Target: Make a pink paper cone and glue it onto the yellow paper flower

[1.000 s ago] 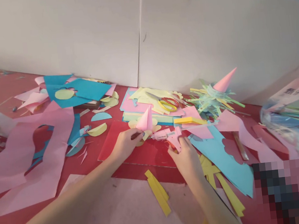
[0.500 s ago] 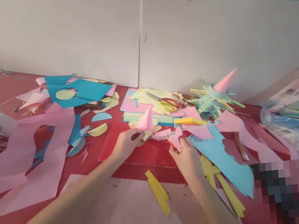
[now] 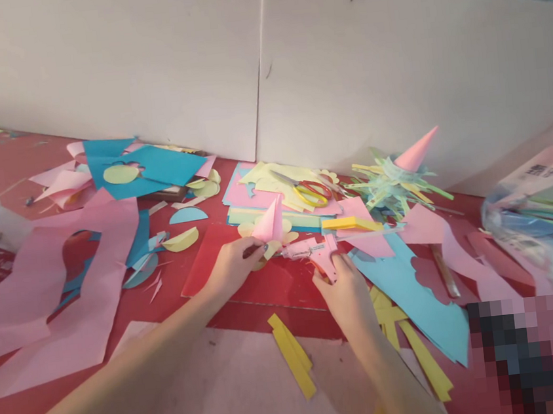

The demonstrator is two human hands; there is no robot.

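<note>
My left hand (image 3: 235, 262) is closed, its thumb and fingers pinching a pale yellow petal at the base of a pink paper cone (image 3: 269, 223). The cone stands upright on a yellow paper flower (image 3: 289, 234), over a red board (image 3: 260, 286). Wrapped in my right hand (image 3: 347, 292) is a pink hot glue gun (image 3: 317, 252), lying sideways. Its nozzle points left, right by the petal and my left fingertips; whether it touches the paper I cannot tell. A clear glue stick (image 3: 365, 234) sticks out of its back end.
Behind lie scissors (image 3: 307, 190) on yellow and pink sheets. A fringed paper piece with a pink cone (image 3: 416, 151) stands at right. Blue sheets (image 3: 416, 291), yellow strips (image 3: 292, 357) and a cut pink sheet (image 3: 101, 284) surround the board. A white panel (image 3: 143, 63) rises behind.
</note>
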